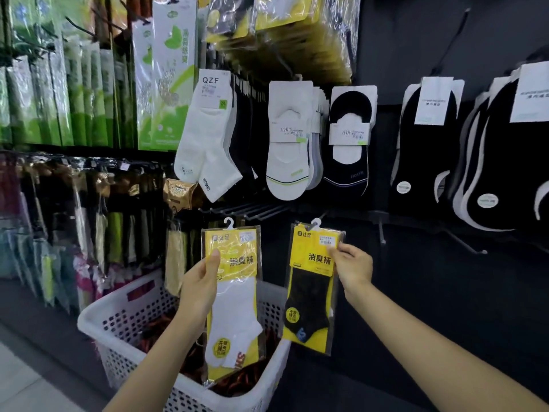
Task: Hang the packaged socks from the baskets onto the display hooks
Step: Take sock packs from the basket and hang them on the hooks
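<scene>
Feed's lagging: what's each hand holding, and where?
Left hand grips white-sock pack, left edge; right hand pinches black-sock pack, upper right edge.

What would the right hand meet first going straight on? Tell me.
Pinching the black sock pack, the right hand aims up and left; next in line look to be the bare display hooks, though depth is unclear.

This is a shop, at its sock aisle. A black display wall (416, 40) carries rows of metal display hooks (261, 209), each loaded with many identical carded goods: white QZF ankle socks (208, 138), no-show socks (286, 144) and green insole packs (166, 69). The white sock pack (234, 292) and the black sock pack (312, 286) bear price stickers. A white perforated stock basket (118, 297) stands below.
</scene>
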A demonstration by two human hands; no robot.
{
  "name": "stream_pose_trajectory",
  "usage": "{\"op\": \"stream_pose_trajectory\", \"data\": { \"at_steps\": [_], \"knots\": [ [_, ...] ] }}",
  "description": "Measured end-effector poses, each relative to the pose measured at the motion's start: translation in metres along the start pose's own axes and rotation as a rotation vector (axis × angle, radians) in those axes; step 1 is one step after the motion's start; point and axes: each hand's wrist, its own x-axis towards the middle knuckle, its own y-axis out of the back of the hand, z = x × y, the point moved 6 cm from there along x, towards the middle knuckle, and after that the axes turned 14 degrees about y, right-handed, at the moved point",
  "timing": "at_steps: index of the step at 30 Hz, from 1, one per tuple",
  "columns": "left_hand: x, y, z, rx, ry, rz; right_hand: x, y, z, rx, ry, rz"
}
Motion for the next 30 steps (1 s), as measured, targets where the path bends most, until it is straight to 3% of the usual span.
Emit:
{"op": "stream_pose_trajectory", "data": {
  "at_steps": [6,11,17,20,30],
  "knots": [
    [-0.003,-0.008,-0.008,0.017,0.033,-0.014,0.011,0.009,0.007,-0.116,0.047,0.057],
    [-0.010,-0.018,-0.015,0.011,0.040,-0.084,-0.014,0.022,0.002,-0.060,0.040,0.133],
    [-0.028,-0.052,-0.010,-0.016,0.089,-0.141,-0.064,-0.004,-0.020,0.068,0.016,-0.285],
    [-0.039,-0.074,-0.008,-0.026,0.086,-0.217,-0.078,-0.012,-0.029,0.135,0.015,-0.403],
    [-0.050,-0.104,0.006,-0.101,0.080,-0.340,-0.057,0.025,-0.037,0.122,0.117,-0.185]
  ]
}}
